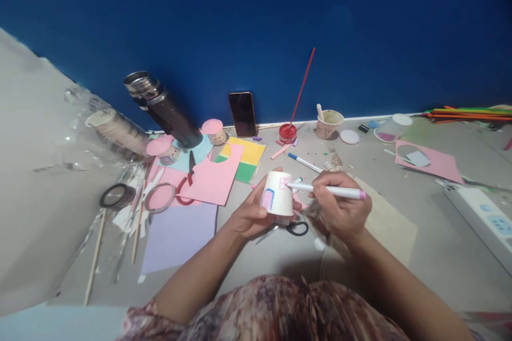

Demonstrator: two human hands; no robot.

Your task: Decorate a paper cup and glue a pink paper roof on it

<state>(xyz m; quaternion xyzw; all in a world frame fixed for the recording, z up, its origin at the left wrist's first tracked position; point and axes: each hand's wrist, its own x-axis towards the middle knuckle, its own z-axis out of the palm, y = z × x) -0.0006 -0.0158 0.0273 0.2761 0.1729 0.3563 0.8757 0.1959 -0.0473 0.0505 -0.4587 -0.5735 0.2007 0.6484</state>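
Note:
My left hand [250,216] is wrapped round a white paper cup [283,205], held upside down with its wide rim low. On the cup's side are a pink door shape edged in blue and a small pink window outline. In my right hand [342,210] is a white felt-tip marker [342,191] with a pink end, its tip touching the cup at the window outline. Below the cup lie black-handled scissors [297,228], partly covered by my left hand. A blue-capped marker [304,162] lies just behind the right hand.
Pink paper [218,178], lilac paper [180,237], red-handled scissors [185,190] and tape rolls lie left. Behind stand a dark flask [170,114], a phone [242,113], and a red pot [288,133] with a tall stick. A power strip [486,213] lies right.

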